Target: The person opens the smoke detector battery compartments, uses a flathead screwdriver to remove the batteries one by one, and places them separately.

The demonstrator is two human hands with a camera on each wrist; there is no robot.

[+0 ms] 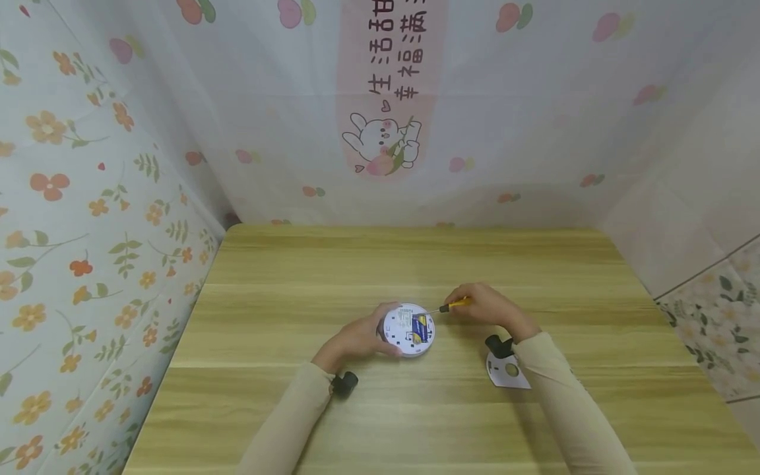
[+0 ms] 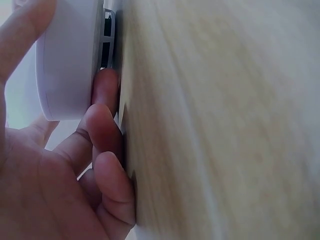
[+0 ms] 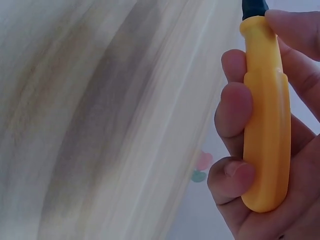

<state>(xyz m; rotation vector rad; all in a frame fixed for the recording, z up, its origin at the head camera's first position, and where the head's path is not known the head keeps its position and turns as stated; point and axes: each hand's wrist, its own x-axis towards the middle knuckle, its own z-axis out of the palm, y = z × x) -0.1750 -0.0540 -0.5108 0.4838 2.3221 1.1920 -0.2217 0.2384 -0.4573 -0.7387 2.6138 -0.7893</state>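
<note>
A round white device that looks like a smoke alarm is held near the middle of the table, its back face up. A blue and yellow battery sits in its recess. My left hand grips the device from its left, thumb and fingers around the rim; in the left wrist view the vented side of the alarm is close to the table. The right hand holds a screwdriver, fingers wrapped on its yellow handle. Its thin shaft points left at the alarm's edge; tip contact cannot be told.
A white plate with a round hole lies under the right wrist, partly hidden by it. The wooden table meets a printed curtain at the back and a flowered cloth on the left.
</note>
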